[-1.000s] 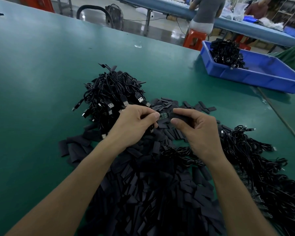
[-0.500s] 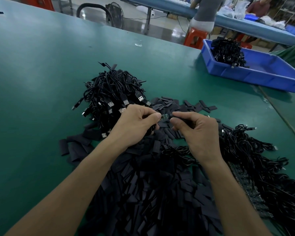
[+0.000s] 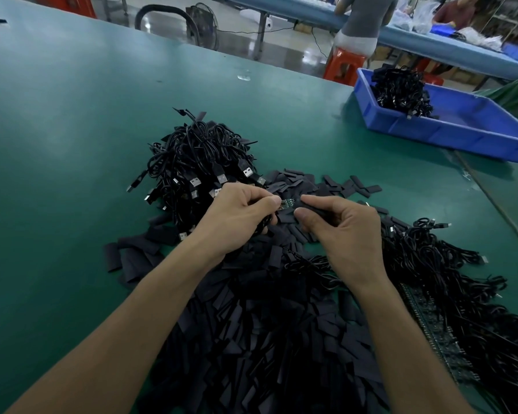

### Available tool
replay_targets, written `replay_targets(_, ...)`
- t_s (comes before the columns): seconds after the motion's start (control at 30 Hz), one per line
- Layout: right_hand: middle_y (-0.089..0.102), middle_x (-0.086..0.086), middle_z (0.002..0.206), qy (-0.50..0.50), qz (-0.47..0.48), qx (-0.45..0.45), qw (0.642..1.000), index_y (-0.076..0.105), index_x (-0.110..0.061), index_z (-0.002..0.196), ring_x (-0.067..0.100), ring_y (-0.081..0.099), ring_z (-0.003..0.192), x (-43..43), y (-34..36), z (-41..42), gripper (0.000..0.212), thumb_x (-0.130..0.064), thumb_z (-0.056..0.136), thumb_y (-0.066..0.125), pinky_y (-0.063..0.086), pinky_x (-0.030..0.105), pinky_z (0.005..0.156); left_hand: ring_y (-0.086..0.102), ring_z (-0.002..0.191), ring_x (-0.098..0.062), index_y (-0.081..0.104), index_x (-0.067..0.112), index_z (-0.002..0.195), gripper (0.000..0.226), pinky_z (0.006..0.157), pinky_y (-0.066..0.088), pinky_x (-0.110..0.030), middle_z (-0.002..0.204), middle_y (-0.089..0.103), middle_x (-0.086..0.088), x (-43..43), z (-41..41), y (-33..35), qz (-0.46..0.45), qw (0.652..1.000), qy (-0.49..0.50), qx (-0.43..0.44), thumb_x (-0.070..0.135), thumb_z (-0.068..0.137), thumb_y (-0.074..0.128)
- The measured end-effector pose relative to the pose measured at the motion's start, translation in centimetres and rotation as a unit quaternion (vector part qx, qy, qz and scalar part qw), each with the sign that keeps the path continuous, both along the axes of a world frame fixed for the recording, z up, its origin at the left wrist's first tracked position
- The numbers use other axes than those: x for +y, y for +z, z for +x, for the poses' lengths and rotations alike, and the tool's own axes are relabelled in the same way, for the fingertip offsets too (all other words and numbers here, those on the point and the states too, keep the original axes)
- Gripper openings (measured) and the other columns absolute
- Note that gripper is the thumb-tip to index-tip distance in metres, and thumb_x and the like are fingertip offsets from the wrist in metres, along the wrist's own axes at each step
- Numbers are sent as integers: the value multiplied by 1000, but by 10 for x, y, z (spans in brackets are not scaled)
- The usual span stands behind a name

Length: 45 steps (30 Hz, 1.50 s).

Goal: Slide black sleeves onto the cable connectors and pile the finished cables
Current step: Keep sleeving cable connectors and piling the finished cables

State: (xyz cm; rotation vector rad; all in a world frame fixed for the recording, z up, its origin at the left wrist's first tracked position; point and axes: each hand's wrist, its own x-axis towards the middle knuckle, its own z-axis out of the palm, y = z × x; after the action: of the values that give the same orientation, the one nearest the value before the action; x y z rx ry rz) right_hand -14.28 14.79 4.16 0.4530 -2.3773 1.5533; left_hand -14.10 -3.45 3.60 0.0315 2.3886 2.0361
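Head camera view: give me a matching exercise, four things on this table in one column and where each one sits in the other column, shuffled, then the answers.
Things
1. blue bin
2. USB cable pile
3. heap of loose black sleeves
4. bare circuit-board connector

Places
A. pinched by the left hand
B. closest to the person, bottom of the view
C. far right of the table
D. just beyond the left hand

Pairs: 1-C, 2-D, 3-B, 4-A
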Motion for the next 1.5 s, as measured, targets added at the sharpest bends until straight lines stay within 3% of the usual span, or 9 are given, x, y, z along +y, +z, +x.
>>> replay_targets(0.1,73,-22,75,5,-6,-3,1000,72,-31,101,-1,70,68,0,0,0,25,-19,80,80,53,9,68,56,54,-7,74,6,84,26,59,48,-23,60,65,5,0,-1,0,-2,1000,-10,-1,22,100,61)
replay_targets(0.23,76,-19,84,36,-13,-36,999,73,-35,101,1,71,71,5,5,-3,27,-32,75,78,53,12,70,52,51,-6,75,17,85,20,53,44,-14,58,64,9,-2,-2,3,2,999,-36,-2,21,99,61)
replay_targets(0.33,77,-15,84,94,0,-66,993,75,-34,100,0,70,70,10,9,-6,28,-33,73,78,52,12,69,49,57,-16,76,23,83,21,54,40,-22,59,64,7,-7,-1,6,-7,998,-67,-9,24,99,62)
replay_targets(0.5,78,-10,92,149,30,-84,985,77,-31,102,8,74,80,11,10,-10,26,-26,77,81,56,19,76,42,62,-24,75,11,90,27,57,31,-36,76,63,-29,-5,2,5,-42,994,-104,-7,32,99,60)
replay_targets(0.63,78,-10,86,131,23,-58,989,76,-30,102,8,73,75,12,7,-8,24,-15,82,79,55,17,71,56,66,-18,70,25,99,9,63,42,-29,69,72,2,-6,1,6,-33,994,-100,2,32,97,64)
replay_targets(0.8,75,-14,77,79,19,-27,996,76,-32,99,4,69,66,14,4,-9,21,-20,82,79,51,13,64,63,67,-8,61,32,96,26,66,51,-26,82,72,3,-7,2,4,-136,986,-78,48,43,81,79)
replay_targets(0.97,75,-13,74,70,6,-27,997,76,-29,99,6,69,63,17,2,-8,18,-23,82,78,51,12,62,57,58,-2,70,30,88,5,55,43,-14,71,66,9,-8,1,4,-146,982,-26,118,34,90,72)
replay_targets(1.13,75,-10,74,77,-2,-25,997,75,-31,97,8,69,62,14,0,-8,21,-15,84,78,52,14,62,52,55,-1,68,30,93,5,51,38,-12,68,62,9,-8,1,3,-199,971,-72,113,34,94,66)
replay_targets(1.5,74,-9,74,70,7,-18,997,75,-30,97,8,69,63,14,-1,-7,20,-13,86,77,51,14,62,50,62,8,64,22,94,12,55,36,-11,66,50,15,-6,6,9,-266,951,-33,152,33,98,62)
